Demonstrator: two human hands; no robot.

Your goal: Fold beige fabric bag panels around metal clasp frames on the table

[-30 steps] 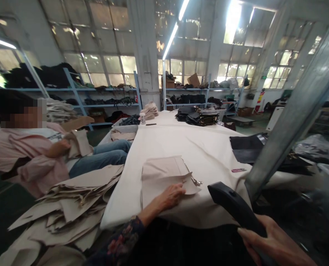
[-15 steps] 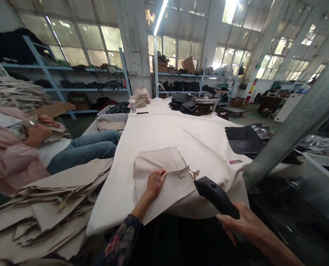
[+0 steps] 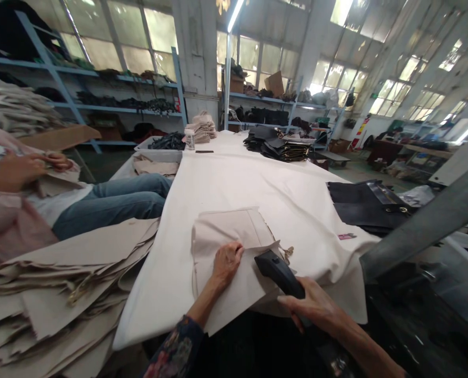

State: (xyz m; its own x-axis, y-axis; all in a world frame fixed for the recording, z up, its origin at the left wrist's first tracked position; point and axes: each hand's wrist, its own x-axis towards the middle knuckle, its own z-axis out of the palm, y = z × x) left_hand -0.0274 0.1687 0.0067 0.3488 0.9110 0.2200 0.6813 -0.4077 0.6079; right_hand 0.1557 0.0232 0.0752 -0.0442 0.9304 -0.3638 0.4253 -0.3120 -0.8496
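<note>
A beige fabric panel [image 3: 234, 228] lies near the front edge of the white-covered table, with a folded flap and small gold hardware [image 3: 288, 254] at its right side. My left hand [image 3: 228, 260] presses on it, fingers curled closed at the flap's edge. In my right hand [image 3: 312, 304] is a black hand tool with a broad, blunt nose [image 3: 277, 270]; my fingers wrap its handle. The nose is over the flap's right part, where it hides the metal piece seen earlier. Whether it touches the fabric I cannot tell.
Beige panels [image 3: 80, 262] are heaped at the left, beside a seated person [image 3: 111, 202]. Black pieces are stacked at the table's far end [image 3: 277, 144] and right side [image 3: 370, 205]. A slanting metal post [image 3: 426, 220] stands at the right. A small pink item [image 3: 346, 236] lies nearby.
The black tool in my right hand has moved left, from beside the panel to over its flap. My left hand keeps its place on the fabric. The view has shifted slightly.
</note>
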